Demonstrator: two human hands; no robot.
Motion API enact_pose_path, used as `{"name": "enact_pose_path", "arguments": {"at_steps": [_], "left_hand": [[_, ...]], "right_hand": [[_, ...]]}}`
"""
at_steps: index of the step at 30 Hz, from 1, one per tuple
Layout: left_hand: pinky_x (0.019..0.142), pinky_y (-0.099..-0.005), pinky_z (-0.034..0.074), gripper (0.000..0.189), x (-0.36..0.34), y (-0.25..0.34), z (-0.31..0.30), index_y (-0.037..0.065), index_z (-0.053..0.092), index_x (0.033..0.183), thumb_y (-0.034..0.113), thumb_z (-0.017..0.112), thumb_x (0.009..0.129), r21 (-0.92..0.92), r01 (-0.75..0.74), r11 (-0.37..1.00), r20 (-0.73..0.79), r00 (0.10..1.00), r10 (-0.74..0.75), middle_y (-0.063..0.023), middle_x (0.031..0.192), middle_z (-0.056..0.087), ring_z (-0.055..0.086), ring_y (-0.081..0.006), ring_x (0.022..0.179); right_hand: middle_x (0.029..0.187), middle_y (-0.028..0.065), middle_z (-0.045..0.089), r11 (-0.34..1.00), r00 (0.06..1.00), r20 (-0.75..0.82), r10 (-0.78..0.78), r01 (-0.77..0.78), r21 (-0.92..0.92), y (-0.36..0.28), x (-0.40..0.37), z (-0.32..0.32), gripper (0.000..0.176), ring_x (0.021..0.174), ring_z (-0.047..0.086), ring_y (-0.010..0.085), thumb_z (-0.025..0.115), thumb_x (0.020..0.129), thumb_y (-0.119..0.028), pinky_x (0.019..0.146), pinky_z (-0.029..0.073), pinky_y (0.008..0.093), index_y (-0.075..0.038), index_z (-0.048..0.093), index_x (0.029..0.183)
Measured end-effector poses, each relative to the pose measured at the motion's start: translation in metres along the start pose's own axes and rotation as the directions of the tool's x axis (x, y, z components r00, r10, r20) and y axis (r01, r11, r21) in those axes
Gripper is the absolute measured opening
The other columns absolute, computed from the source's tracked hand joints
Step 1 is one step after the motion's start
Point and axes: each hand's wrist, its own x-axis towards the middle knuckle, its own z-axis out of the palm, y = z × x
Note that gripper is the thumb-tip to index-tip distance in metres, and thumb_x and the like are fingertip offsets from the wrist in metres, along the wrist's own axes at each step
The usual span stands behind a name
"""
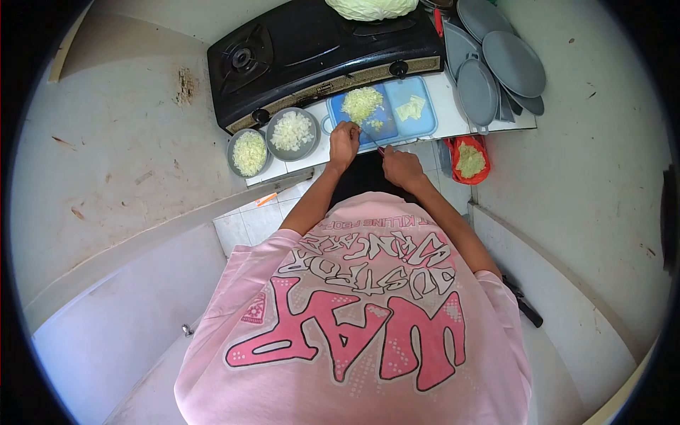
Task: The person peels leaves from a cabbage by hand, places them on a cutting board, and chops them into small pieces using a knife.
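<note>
My right hand (401, 168) is wrapped round the handle of a knife (371, 139), whose blade points up and left over the blue cutting board (392, 145). At the board's near left edge my left hand (345, 142) has its fingers drawn together beside the blade tip; what they hold, if anything, is too small to make out. A pile of chopped pale green vegetable (362, 104) lies on the board just beyond my left hand. Flat pale pieces (411, 108) lie on its lighter right part.
Left of the board stand a bowl of white chopped pieces (292, 132) and a bowl of pale green ones (249, 154). Behind is a black stove (304, 49) bearing a cabbage (372, 7). Grey plates (513, 64) stand at right, above a red bag (470, 161) of scraps.
</note>
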Motion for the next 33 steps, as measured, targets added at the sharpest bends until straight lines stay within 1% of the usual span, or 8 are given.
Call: {"name": "enact_pose_path", "arguments": {"at_steps": [4, 6, 7, 9, 18, 24, 27, 33], "left_hand": [[0.066, -0.0430, 0.053, 0.002, -0.001, 0.000, 0.002, -0.002, 0.070, 0.086, -0.002, 0.069, 0.086, -0.085, 0.040, 0.996, -0.025, 0.999, -0.042, -0.0183, 0.081, 0.063, 0.066, -0.0336, 0.070], [0.066, -0.0427, 0.053, 0.001, -0.001, -0.002, 0.001, -0.002, 0.070, 0.086, -0.001, 0.070, 0.086, -0.035, 0.037, 0.999, -0.023, 0.999, -0.037, -0.0182, 0.081, 0.063, 0.066, -0.0328, 0.069], [0.066, -0.0425, 0.053, 0.002, -0.002, -0.002, 0.001, -0.002, 0.070, 0.086, 0.000, 0.071, 0.086, -0.010, 0.035, 0.999, -0.020, 0.999, -0.035, -0.0181, 0.081, 0.063, 0.066, -0.0324, 0.069], [0.065, -0.0422, 0.052, 0.003, -0.002, -0.002, 0.002, -0.002, 0.070, 0.086, 0.000, 0.072, 0.086, -0.047, 0.040, 0.998, -0.021, 0.999, -0.041, -0.0176, 0.081, 0.063, 0.066, -0.0317, 0.069], [0.066, -0.0406, 0.051, 0.004, -0.002, -0.006, 0.003, -0.002, 0.070, 0.088, -0.001, 0.073, 0.085, -0.058, 0.013, 0.998, -0.016, 1.000, -0.014, -0.0160, 0.080, 0.061, 0.064, -0.0310, 0.069], [0.066, -0.0414, 0.050, 0.003, -0.002, -0.004, 0.002, -0.002, 0.070, 0.087, -0.003, 0.069, 0.084, -0.055, -0.003, 0.999, -0.017, 1.000, 0.002, -0.0161, 0.080, 0.060, 0.062, -0.0322, 0.070], [0.067, -0.0416, 0.051, 0.004, -0.002, -0.004, 0.002, -0.001, 0.070, 0.087, -0.004, 0.068, 0.085, -0.059, 0.000, 0.998, -0.019, 1.000, -0.001, -0.0162, 0.081, 0.060, 0.062, -0.0329, 0.071], [0.068, -0.0429, 0.051, 0.004, -0.005, -0.003, 0.003, -0.001, 0.070, 0.088, -0.004, 0.068, 0.085, -0.058, -0.011, 0.998, -0.042, 0.999, 0.009, -0.0166, 0.083, 0.061, 0.063, -0.0343, 0.073]], "right_hand": [[0.084, 0.0244, 0.073, 1.000, 1.000, -0.008, 0.011, -0.012, -0.007, 0.002, -0.009, -0.004, 0.024, 0.080, 0.073, 0.0409, 0.056, 0.090, -0.016, 0.074, 0.058, 0.0521, 0.004, 0.059, 0.104], [0.084, 0.0248, 0.073, 1.000, 1.000, -0.019, 0.022, -0.022, -0.005, 0.004, -0.016, -0.006, 0.025, 0.080, 0.073, 0.0409, 0.056, 0.091, -0.016, 0.073, 0.058, 0.0524, 0.004, 0.059, 0.104], [0.084, 0.0251, 0.072, 1.000, 1.000, -0.012, 0.024, -0.024, -0.003, 0.006, -0.017, -0.006, 0.027, 0.079, 0.073, 0.0417, 0.056, 0.092, -0.019, 0.073, 0.058, 0.0530, 0.005, 0.059, 0.106], [0.082, 0.0258, 0.072, 1.000, 1.000, 0.000, 0.027, -0.027, 0.003, 0.010, -0.018, -0.004, 0.033, 0.077, 0.072, 0.0434, 0.056, 0.095, -0.024, 0.072, 0.057, 0.0543, 0.006, 0.057, 0.109], [0.081, 0.0266, 0.070, 0.999, 1.000, -0.016, -0.004, 0.004, 0.047, 0.010, -0.017, -0.004, 0.034, 0.075, 0.071, 0.0448, 0.056, 0.095, -0.026, 0.071, 0.057, 0.0554, 0.005, 0.058, 0.110], [0.083, 0.0269, 0.071, 1.000, 1.000, 0.023, -0.008, 0.007, 0.026, 0.007, -0.011, -0.006, 0.035, 0.077, 0.072, 0.0443, 0.056, 0.096, -0.025, 0.072, 0.058, 0.0548, 0.006, 0.057, 0.111], [0.087, 0.0264, 0.072, 0.999, 0.998, 0.057, 0.013, -0.015, 0.028, -0.002, -0.010, -0.010, 0.028, 0.082, 0.073, 0.0430, 0.055, 0.094, -0.020, 0.077, 0.058, 0.0533, 0.005, 0.059, 0.104], [0.090, 0.0267, 0.073, 0.999, 0.997, 0.073, 0.036, -0.037, 0.022, -0.009, 0.004, -0.011, 0.027, 0.085, 0.073, 0.0425, 0.054, 0.093, -0.018, 0.078, 0.058, 0.0529, 0.005, 0.058, 0.107]]}}
